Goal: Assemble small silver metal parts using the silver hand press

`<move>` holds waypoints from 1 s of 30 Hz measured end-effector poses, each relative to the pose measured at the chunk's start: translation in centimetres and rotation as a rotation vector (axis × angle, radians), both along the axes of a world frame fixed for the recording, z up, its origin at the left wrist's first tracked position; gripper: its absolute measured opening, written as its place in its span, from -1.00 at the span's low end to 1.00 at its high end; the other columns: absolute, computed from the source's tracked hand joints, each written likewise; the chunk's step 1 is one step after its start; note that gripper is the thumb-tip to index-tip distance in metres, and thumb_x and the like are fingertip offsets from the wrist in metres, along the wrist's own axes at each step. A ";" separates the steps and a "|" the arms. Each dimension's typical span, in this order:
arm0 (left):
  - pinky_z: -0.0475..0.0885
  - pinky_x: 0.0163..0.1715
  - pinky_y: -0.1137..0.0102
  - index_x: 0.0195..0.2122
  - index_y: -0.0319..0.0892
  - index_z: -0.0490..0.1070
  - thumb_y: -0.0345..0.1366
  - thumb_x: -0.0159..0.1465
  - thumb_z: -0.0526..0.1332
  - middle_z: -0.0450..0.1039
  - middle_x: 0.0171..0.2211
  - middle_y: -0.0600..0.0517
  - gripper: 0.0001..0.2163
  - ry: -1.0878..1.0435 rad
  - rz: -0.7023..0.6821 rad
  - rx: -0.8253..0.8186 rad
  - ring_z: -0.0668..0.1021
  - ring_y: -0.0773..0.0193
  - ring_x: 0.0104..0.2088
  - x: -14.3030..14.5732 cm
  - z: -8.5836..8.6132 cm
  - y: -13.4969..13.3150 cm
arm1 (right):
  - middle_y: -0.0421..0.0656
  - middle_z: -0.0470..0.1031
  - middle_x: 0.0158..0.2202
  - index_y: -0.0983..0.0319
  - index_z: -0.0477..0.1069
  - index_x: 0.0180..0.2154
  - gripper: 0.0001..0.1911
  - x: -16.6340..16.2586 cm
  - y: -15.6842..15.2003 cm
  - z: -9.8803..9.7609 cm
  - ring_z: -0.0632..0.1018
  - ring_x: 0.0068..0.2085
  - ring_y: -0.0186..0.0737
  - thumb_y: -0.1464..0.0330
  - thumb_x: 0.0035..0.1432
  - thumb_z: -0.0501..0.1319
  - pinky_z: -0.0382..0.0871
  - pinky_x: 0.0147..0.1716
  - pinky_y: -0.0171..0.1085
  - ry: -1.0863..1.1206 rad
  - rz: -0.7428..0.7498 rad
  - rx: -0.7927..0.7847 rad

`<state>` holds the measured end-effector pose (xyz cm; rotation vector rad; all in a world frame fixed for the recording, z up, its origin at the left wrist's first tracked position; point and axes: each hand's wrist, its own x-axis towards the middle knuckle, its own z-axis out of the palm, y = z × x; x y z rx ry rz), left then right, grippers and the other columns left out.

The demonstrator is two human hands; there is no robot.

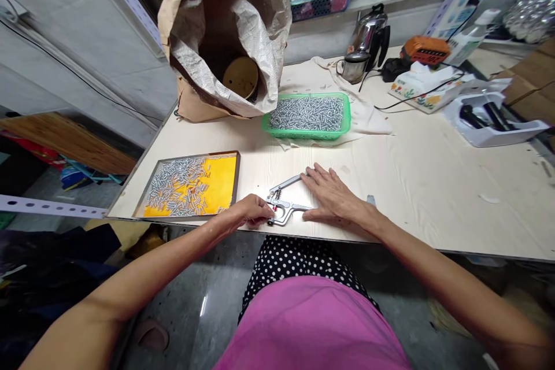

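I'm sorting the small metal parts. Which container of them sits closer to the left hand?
The flat yellow-bottomed tray, just beside the left hand. The green basket sits farther back, by the paper sack.

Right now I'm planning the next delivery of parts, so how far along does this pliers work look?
Looks done: small metal pieces lie loose across the yellow tray. In hand: the left hand pinches at the head of the hand pliers, and the right hand lies flat on their handles. Left: the green basket is heaped with pieces.
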<state>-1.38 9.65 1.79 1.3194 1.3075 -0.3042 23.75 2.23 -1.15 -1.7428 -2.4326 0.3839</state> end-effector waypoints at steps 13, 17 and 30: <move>0.03 -0.67 0.49 -0.62 -0.22 0.33 -0.09 -0.01 0.38 0.22 -0.74 0.17 -0.67 0.013 -0.038 0.039 0.21 0.46 -0.72 0.0 -0.2 -0.1 | 0.06 0.40 -0.04 0.30 0.34 0.04 -0.28 -0.8 0.4 2.7 0.38 -0.06 0.08 -0.03 -0.02 0.34 0.21 -0.03 -0.01 -0.066 0.005 0.025; 0.17 -0.59 0.46 -0.58 -0.22 0.38 -0.06 0.15 0.28 0.28 -0.68 0.12 -0.67 0.137 -0.154 0.220 0.32 0.39 -0.64 0.1 1.0 -1.3 | 0.02 0.43 -0.11 0.29 0.40 -0.08 -0.47 -1.2 0.0 2.7 0.39 -0.11 0.01 0.07 0.04 0.35 0.21 -0.09 -0.10 -0.059 -0.004 0.038; 0.32 0.04 0.17 0.20 -0.24 0.17 -0.04 0.28 0.22 0.34 0.10 -0.17 -0.44 -0.101 -0.914 1.074 0.38 0.03 0.02 5.5 0.2 -1.6 | 0.04 0.43 -0.07 0.31 0.34 0.00 -0.46 -1.2 -1.4 2.0 0.41 -0.09 -0.01 0.16 0.07 0.35 0.29 -0.18 -0.14 0.008 0.018 0.027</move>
